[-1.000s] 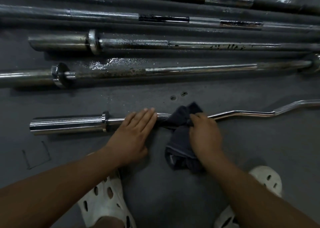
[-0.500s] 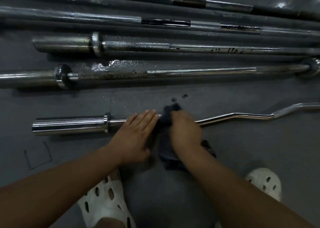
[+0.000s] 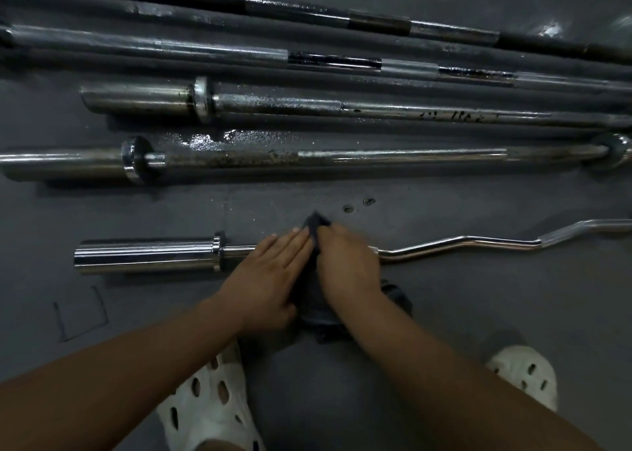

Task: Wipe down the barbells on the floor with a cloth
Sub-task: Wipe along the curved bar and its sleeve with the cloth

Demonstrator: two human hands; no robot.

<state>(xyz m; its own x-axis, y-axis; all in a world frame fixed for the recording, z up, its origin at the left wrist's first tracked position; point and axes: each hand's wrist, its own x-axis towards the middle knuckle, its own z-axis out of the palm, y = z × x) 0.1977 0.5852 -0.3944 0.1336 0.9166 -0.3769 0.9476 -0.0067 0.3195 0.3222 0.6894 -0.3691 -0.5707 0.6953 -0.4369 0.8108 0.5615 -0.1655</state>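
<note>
While your flat left hand (image 3: 270, 276) pins the nearest bar (image 3: 147, 255) to the floor (image 3: 496, 313) and your right hand (image 3: 349, 266), alongside, clamps the cloth (image 3: 316, 226) round its shaft, press firmly and overlap strokes.

you see dark grey floor (image 3: 496, 307) | your white perforated clogs, left (image 3: 205, 406) and right (image 3: 523, 372) | wet patch (image 3: 205, 141) glistens | two small holes (image 3: 357, 205) | square outline (image 3: 80, 313) marked at left

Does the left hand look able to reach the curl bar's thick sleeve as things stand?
Probably yes: the left hand lies flat on the curl bar right beside its sleeve, with only bare shaft and a collar between; nothing blocks the way.
</note>
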